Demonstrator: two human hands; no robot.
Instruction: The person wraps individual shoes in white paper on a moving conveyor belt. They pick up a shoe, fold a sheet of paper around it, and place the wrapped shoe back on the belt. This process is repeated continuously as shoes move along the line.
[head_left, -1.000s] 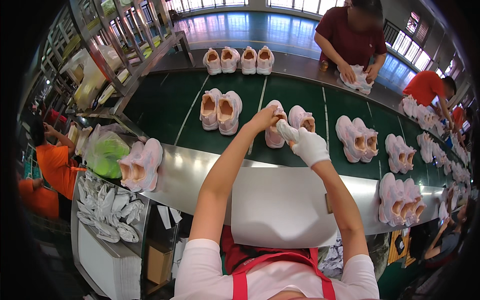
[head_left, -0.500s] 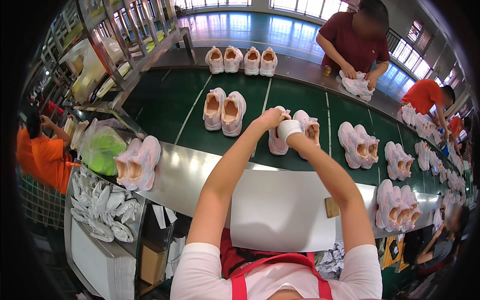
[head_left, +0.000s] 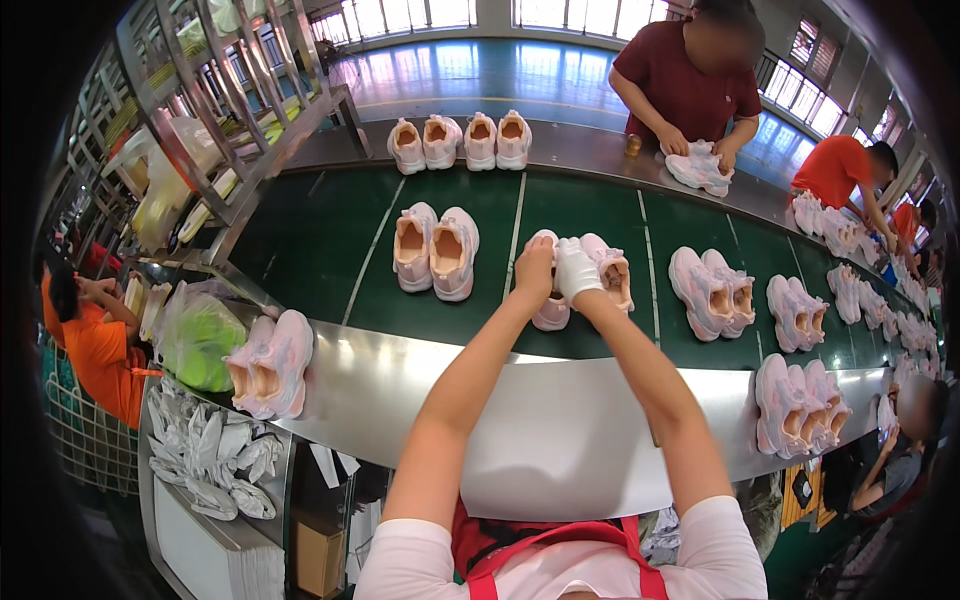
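A pale pink and white sneaker [head_left: 551, 314] stands on the green conveyor belt in front of me, mostly covered by my hands. My bare left hand [head_left: 535, 266] is closed around its upper on the left side. On the other side my right hand [head_left: 576, 271], in a white glove, has its fingers bent over the same shoe. What the fingertips pinch is hidden. Just right of the glove stands the matching sneaker [head_left: 612, 268], its tan insole showing. Another pair [head_left: 436, 252] sits to the left on the belt.
Several more sneakers [head_left: 710, 292] follow on the right. Two pairs [head_left: 460, 142] stand on the far ledge. Nearer me are a white sheet [head_left: 560, 440], a pair of sneakers [head_left: 270, 365] and crumpled paper [head_left: 210, 450]. Across the belt, a co-worker [head_left: 690, 85] handles a shoe.
The view has shifted slightly. My right hand has turned, so the back of its glove now shows, and both hands sit lower against the same shoe. The co-worker opposite still handles a shoe.
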